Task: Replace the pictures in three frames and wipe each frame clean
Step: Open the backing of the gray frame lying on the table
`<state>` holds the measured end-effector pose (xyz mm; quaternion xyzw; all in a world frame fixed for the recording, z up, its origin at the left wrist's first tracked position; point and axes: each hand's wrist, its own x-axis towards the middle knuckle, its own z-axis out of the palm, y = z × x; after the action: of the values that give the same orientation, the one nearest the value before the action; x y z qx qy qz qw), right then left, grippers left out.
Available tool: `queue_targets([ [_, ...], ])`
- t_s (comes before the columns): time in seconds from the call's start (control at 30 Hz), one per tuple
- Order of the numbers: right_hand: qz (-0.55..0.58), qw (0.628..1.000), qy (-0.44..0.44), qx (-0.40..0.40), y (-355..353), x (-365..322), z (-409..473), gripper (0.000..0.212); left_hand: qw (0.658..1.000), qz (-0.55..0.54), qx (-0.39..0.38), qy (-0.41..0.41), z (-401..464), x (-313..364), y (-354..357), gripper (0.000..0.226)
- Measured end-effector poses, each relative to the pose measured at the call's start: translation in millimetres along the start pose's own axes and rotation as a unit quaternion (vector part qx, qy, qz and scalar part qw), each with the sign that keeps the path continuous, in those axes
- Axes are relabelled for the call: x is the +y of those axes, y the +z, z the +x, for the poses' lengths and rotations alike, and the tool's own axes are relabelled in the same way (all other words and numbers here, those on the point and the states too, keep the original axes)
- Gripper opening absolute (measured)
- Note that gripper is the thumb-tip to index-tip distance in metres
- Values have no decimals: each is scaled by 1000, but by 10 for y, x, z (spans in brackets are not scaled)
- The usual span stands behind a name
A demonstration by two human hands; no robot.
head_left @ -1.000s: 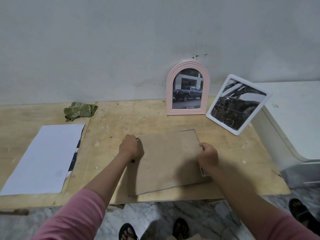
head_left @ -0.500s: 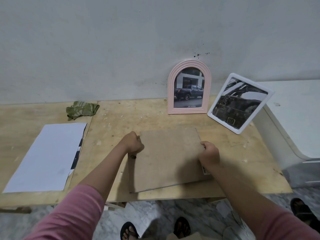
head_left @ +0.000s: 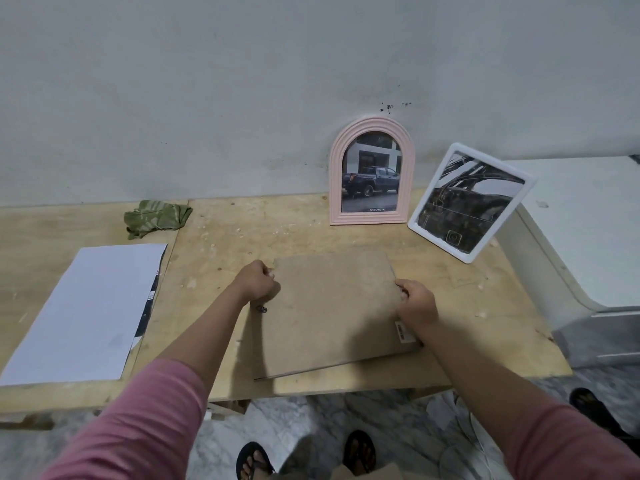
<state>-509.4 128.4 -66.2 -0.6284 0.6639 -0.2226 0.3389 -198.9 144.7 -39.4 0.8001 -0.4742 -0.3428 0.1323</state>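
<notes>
A: What fills the picture, biggest first?

B: A pale plywood counter (head_left: 221, 244) runs across the middle of the frame against a grey wall. At the right edge a white rounded cabinet (head_left: 568, 237) stands just beside it.

A: And the main piece?

B: A flat brown hardboard frame back (head_left: 332, 313) lies face down at lower centre of the counter, its near edge raised slightly off the wood. A small white label (head_left: 404, 331) sits by its right edge, and a small dark metal clip (head_left: 262, 309) shows at its left edge.

A: Who has it?

B: The left hand (head_left: 257, 281), fingers curled, grips the board's left edge near its far corner. The right hand (head_left: 417, 304) is curled over the right edge, thumb side on top of the board. Both grips are closed on the board. Pink sleeves cover the arms in the lower corners.

A: What else?

B: At left of the frame, a white sheet of paper (head_left: 86, 313) lies flat, with a dark print peeking out along its right side. Upper centre-right, a pink arched frame (head_left: 372, 171) with a pickup truck photo stands against the wall. Right of it, a white square frame (head_left: 472, 202) with a dark car photo leans tilted against the cabinet. A crumpled green cloth (head_left: 157, 217) rests in the upper left of the counter, well apart from the board.
</notes>
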Motion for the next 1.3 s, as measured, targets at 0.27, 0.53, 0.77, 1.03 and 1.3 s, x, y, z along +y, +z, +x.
queue_targets([
  [0.27,8,1000,-11,26,22,45,2,53,1000,17,5,-21,41,-55,18,18],
  [0.53,-26,999,0,28,110,211,88,44,991,-116,72,-6,41,-304,16,6],
  [0.77,-26,998,32,42,211,147,163,30,981,-153,117,14,47,-313,202,17],
  [1.03,96,987,117,62,233,-10,182,9,959,-242,144,-33,99,-282,192,16],
  [1.3,163,965,199,43,304,-354,-31,17,946,-253,175,-97,132,-489,68,26],
])
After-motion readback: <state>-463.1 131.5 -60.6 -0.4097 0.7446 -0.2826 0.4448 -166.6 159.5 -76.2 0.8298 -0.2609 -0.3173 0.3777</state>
